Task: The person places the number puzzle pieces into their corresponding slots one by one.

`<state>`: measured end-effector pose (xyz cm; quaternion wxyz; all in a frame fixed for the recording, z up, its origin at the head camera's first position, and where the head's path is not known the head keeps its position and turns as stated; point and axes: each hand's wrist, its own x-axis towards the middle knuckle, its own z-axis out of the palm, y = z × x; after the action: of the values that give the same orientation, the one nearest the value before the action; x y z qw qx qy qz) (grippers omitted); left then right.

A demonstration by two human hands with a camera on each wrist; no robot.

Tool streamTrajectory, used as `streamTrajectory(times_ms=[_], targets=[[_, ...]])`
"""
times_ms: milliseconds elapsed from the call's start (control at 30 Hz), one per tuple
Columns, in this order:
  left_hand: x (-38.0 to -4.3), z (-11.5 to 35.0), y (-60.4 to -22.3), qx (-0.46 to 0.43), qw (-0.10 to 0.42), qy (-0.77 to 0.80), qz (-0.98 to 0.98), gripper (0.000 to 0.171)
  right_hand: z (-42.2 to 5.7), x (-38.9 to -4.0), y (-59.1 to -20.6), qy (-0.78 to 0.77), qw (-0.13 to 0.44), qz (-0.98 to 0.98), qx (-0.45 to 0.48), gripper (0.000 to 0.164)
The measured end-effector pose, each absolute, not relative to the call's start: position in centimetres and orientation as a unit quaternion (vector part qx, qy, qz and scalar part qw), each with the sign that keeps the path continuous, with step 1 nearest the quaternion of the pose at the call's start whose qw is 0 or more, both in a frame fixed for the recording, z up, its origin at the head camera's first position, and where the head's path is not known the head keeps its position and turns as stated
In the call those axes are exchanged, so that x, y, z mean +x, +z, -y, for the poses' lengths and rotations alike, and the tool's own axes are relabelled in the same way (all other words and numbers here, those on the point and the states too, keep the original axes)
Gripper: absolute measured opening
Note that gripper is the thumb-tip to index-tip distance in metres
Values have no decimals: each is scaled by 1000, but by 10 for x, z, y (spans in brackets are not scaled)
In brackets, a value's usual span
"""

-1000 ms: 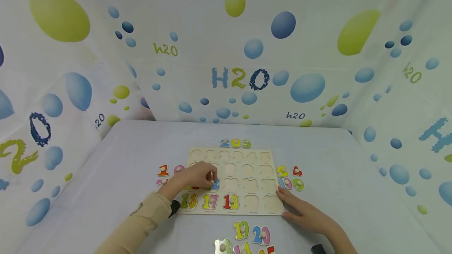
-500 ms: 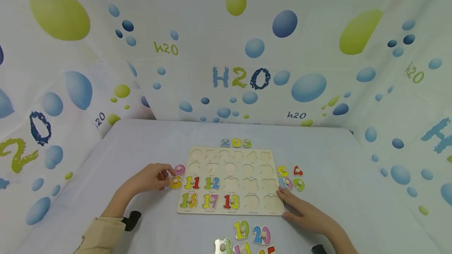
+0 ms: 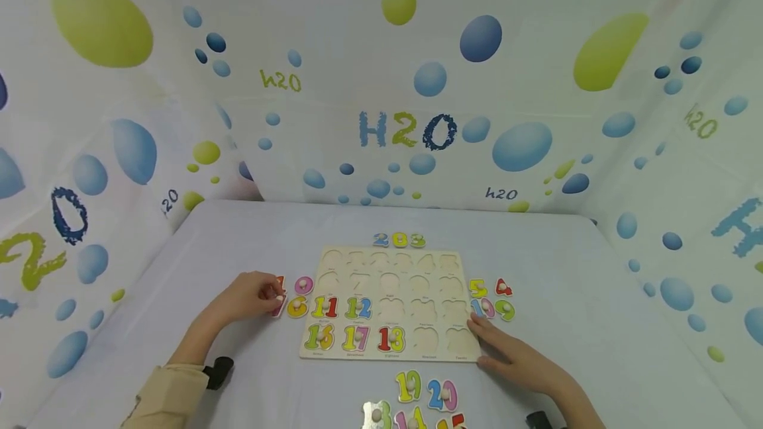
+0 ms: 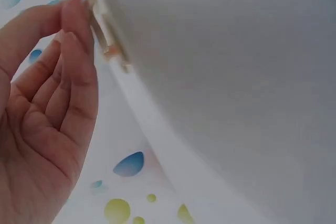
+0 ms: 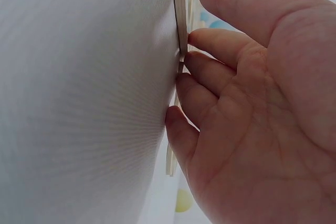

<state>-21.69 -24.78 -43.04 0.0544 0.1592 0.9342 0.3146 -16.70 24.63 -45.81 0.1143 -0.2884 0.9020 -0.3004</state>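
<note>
My left hand (image 3: 253, 296) is left of the wooden number board (image 3: 390, 357), thumb and fingertips pinching the pink number 7 puzzle piece (image 3: 277, 312), mostly hidden by the fingers. In the left wrist view the thumb and fingertips meet beside thin piece edges (image 4: 107, 32). Just behind the fingertips a red 1 piece (image 3: 281, 279) partly shows. My right hand (image 3: 518, 356) lies with relaxed fingers against the board's right edge, also seen in the right wrist view beside the board's side (image 5: 180, 14). Pieces 11 (image 3: 324, 308), 12 (image 3: 359, 308), 16, 17 and a third in the front row sit in recesses.
Left of the board are a pink ring-shaped piece (image 3: 303, 285) and a yellow 6 (image 3: 297, 306). Several pieces (image 3: 499, 288) lie to the right, more (image 3: 399, 239) behind. In front are 19 (image 3: 408, 386), 20 (image 3: 442, 395) and others, partly cut off.
The left hand has left the blue-and-green 12, now in its recess, moved left off the board, and come onto the pink 7. The right hand has stayed at the board's edge.
</note>
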Motion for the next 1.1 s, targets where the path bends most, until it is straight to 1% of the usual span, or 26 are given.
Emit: streamTrajectory(times_ms=[100,233,433,567,700,867,967,1033,1100], targets=[[-226,233,-421,166,52,331,-928,6,-246,-168,-457,-299,120,-902,-287,63],[-250,198,-414,187,72,348,-916,4,-246,-168,-458,-300,121,-901,-289,63],[-287,152,-424,229,117,345,-903,6,-246,-169,-461,-308,122,-896,-295,62],[-300,138,-433,237,127,329,-905,7,-246,-169,-460,-308,126,-898,-289,63],[-305,130,-437,239,121,315,-911,8,-247,-168,-458,-302,125,-901,-286,63],[-301,125,-437,201,129,302,-923,9,-247,-169,-458,-298,126,-901,-288,64],[-297,128,-434,195,140,302,-923,8,-246,-169,-459,-301,127,-900,-288,64],[-293,138,-429,202,140,314,-917,17,-246,-169,-459,-303,128,-899,-290,64],[-289,155,-422,208,130,328,-912,26,-246,-169,-460,-303,126,-899,-291,63]])
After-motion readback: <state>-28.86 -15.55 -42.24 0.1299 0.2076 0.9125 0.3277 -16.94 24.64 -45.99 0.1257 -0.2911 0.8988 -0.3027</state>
